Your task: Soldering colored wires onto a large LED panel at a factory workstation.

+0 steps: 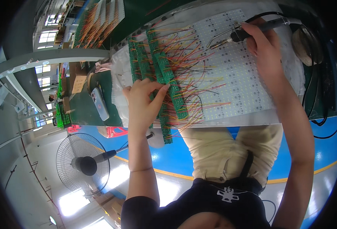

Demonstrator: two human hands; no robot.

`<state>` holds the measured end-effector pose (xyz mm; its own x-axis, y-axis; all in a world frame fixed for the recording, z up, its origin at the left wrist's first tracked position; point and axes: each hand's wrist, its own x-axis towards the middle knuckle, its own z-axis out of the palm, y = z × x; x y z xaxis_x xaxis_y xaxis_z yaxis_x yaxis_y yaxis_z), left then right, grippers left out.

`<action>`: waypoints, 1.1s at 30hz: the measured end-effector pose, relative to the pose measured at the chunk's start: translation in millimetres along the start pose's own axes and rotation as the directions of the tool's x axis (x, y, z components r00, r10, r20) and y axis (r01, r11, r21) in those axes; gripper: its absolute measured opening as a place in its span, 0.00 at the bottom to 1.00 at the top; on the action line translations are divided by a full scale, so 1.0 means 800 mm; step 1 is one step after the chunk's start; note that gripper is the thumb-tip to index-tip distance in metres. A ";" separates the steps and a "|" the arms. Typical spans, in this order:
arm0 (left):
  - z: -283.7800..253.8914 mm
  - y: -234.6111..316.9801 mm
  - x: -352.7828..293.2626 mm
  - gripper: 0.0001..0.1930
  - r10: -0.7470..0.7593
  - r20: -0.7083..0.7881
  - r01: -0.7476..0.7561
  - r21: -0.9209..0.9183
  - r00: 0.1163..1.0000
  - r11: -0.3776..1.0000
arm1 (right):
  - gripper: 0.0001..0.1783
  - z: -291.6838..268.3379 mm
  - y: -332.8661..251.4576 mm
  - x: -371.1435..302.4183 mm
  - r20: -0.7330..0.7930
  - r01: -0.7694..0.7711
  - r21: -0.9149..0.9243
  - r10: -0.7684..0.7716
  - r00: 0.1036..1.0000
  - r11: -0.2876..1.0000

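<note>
Green circuit board strips (175,97) lie side by side across the bench, with many red, yellow and black wires (199,76) fanning out to the right. Over the strips rests my left hand (147,100), its thumb and fingers pinched together against a board's edge; whatever lies between the fingertips is hidden. My right hand (265,47) is wrapped round a black-handled soldering iron (241,35), held above a white sheet of dotted panels (229,87). The iron's tip points left toward the wire ends, apart from the boards. Beside its tip runs a thin curved metal tube.
More wired strips (99,26) lie at the far left. A phone (99,104) sits by the bench's left edge, near a grey frame bar (69,56). At lower left stands a fan (85,165). The iron's black cable (314,87) hangs down at the right.
</note>
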<state>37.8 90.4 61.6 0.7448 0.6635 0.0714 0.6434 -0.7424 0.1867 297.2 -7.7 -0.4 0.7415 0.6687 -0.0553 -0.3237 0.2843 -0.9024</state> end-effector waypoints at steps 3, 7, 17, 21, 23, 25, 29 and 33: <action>0.003 0.008 -0.002 0.07 0.004 -0.035 -0.004 -0.010 0.999 1.000 | 0.08 -0.005 0.004 0.001 0.019 0.019 -0.003 -0.019 1.000 1.000; 0.005 0.017 -0.003 0.06 -0.034 -0.075 0.030 -0.061 0.997 0.998 | 0.09 -0.010 0.008 0.005 0.068 0.050 -0.102 -0.044 0.997 0.994; -0.010 0.005 -0.001 0.04 -0.152 -0.173 0.098 -0.288 0.973 0.953 | 0.08 -0.004 0.008 0.003 0.085 0.073 -0.117 -0.063 0.994 0.990; -0.013 0.010 0.002 0.05 -0.064 -0.216 0.025 -0.182 0.974 0.983 | 0.08 -0.004 0.006 0.002 0.078 0.057 -0.128 -0.048 0.996 0.990; -0.014 0.013 0.005 0.05 -0.038 -0.227 0.002 -0.158 0.973 0.987 | 0.08 -0.004 0.007 0.002 0.029 -0.005 -0.091 0.007 1.000 0.996; -0.014 0.015 0.010 0.05 -0.011 -0.247 -0.015 -0.102 0.969 0.995 | 0.08 -0.003 0.006 0.002 0.028 0.002 -0.096 0.000 1.000 0.995; -0.013 0.008 0.017 0.04 -0.016 -0.230 -0.027 -0.183 0.973 0.983 | 0.08 -0.003 0.008 0.003 0.046 0.027 -0.085 -0.024 0.999 0.996; -0.009 0.003 0.028 0.04 -0.108 -0.154 0.024 -0.465 0.982 0.885 | 0.08 -0.005 0.007 0.003 0.055 0.031 -0.102 -0.026 0.998 0.994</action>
<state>54.6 104.3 70.5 0.6348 0.7460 0.2013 0.5050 -0.5977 0.6226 299.3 -7.1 -7.2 0.7163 0.6978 -0.0083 -0.2385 0.2336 -0.9426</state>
